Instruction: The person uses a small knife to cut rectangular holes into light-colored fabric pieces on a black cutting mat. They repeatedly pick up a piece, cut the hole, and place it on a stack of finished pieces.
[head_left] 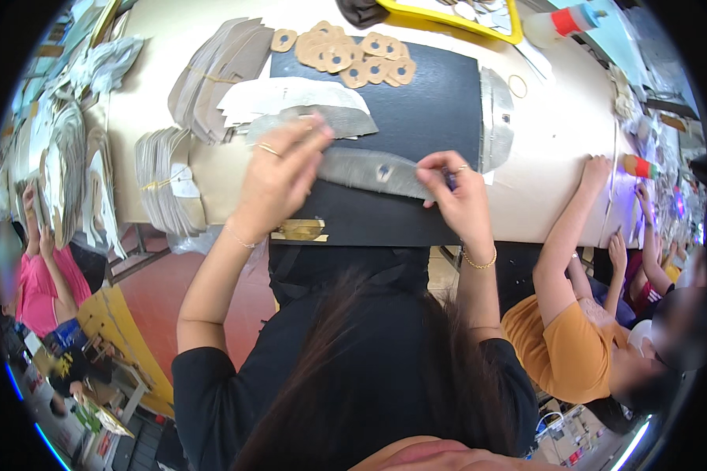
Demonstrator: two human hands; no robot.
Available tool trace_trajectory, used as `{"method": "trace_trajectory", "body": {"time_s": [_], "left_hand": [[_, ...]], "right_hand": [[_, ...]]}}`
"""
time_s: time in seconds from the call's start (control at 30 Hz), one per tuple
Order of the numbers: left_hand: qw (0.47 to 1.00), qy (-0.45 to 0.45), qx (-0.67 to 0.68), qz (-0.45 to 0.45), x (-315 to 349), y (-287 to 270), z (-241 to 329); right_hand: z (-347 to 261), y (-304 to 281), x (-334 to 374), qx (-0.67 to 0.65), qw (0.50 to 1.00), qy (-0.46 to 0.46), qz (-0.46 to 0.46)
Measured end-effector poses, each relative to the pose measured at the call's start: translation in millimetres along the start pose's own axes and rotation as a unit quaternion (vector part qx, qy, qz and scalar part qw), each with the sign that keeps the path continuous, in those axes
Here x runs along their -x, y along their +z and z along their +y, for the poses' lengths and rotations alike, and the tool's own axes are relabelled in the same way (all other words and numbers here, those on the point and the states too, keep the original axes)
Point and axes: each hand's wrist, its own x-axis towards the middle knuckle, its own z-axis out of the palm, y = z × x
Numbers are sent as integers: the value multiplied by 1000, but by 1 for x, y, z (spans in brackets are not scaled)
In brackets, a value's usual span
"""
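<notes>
A curved grey fabric-like piece (361, 169) with a small pale patch bearing a dark mark lies across the black mat (416, 110). My right hand (459, 196) pinches its right end, and a small dark purple-blue object, partly hidden, shows among those fingers. My left hand (283, 173) is over the piece's left end, its fingers stretched and apart, slightly blurred. Those fingertips reach the edge of a grey piece (346, 122) beside a fanned stack of white pieces (291, 96). Whether they touch it, I cannot tell.
Tan cut-outs with holes (322, 51) are heaped at the mat's far edge. Grey-brown bundles (216, 74) and banded pieces (165, 177) sit left. Right are grey pieces (496, 118); beyond stand a yellow tray (456, 20) and a bottle (562, 23). A co-worker's arm (569, 216) rests nearby.
</notes>
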Motion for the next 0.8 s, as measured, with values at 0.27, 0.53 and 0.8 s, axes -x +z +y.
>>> {"method": "trace_trajectory", "body": {"time_s": [0.27, 0.53, 0.8], "left_hand": [[978, -104, -152, 97, -23, 4, -17], [899, -331, 287, -4, -24, -20, 32], [751, -351, 560, -7, -27, -40, 63]], "right_hand": [[21, -60, -1, -21, 949, 118, 291], [-4, -37, -29, 226, 952, -37, 201], [-38, 8, -79, 164, 971, -146, 97]]}}
